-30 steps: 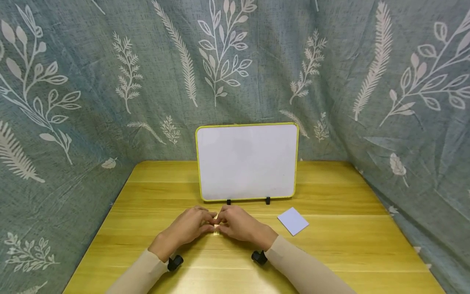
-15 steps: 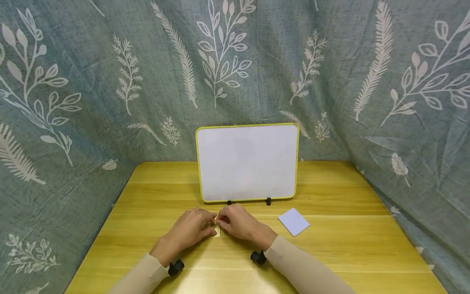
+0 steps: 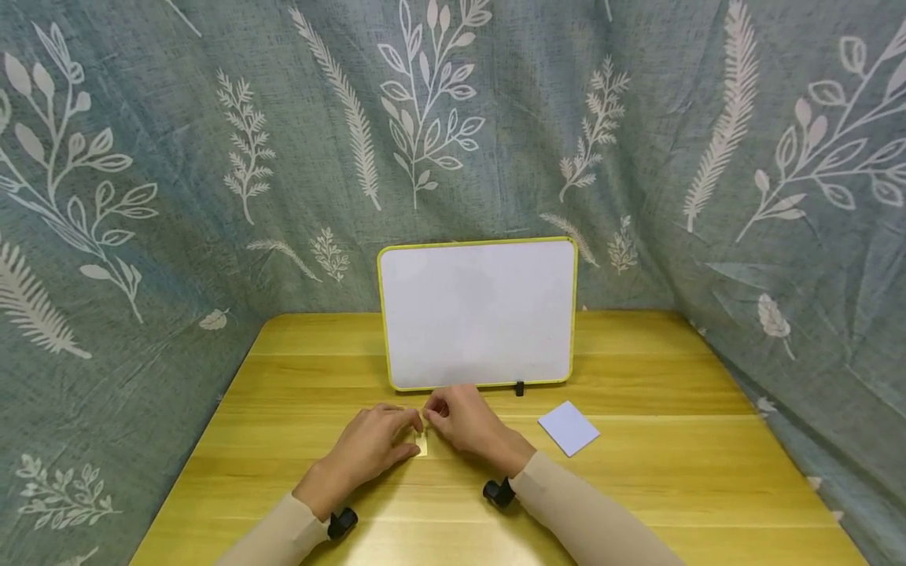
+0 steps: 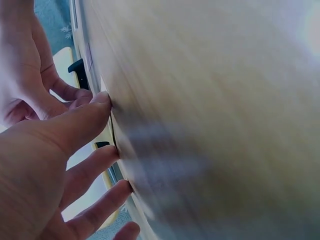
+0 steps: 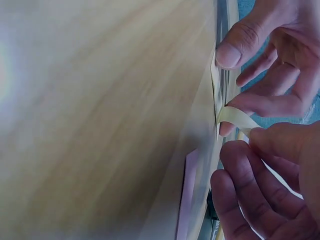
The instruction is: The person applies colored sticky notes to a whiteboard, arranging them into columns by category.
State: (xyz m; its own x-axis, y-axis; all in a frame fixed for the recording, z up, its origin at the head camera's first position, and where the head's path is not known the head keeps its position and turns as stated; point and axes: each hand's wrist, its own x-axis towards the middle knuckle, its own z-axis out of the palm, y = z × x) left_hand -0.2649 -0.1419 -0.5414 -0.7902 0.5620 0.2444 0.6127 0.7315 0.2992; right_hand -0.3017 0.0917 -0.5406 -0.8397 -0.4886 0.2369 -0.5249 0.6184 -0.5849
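Observation:
A small pale yellow sticky note pad (image 3: 421, 445) lies on the table in front of the whiteboard. My left hand (image 3: 371, 442) rests beside it in the head view, thumb and fingertips spread and pressing its edges down. My right hand (image 3: 469, 424) pinches the far end of the top yellow sticky note (image 5: 237, 118) between thumb and forefinger. In the right wrist view that note curls up off the pad as a bent strip. In the left wrist view, the left hand (image 4: 75, 145) touches the tabletop and mostly hides the pad.
A whiteboard (image 3: 477, 314) with a yellow frame stands upright behind the hands on small black feet (image 3: 520, 388). To the right lies a pale lilac square pad (image 3: 569, 428). Patterned cloth (image 3: 495, 157) encloses the wooden table (image 3: 637, 487) at the back and sides.
My right hand has moved slightly away towards the whiteboard, lifting the note's end. More of the yellow pad shows. My left hand stays by the pad.

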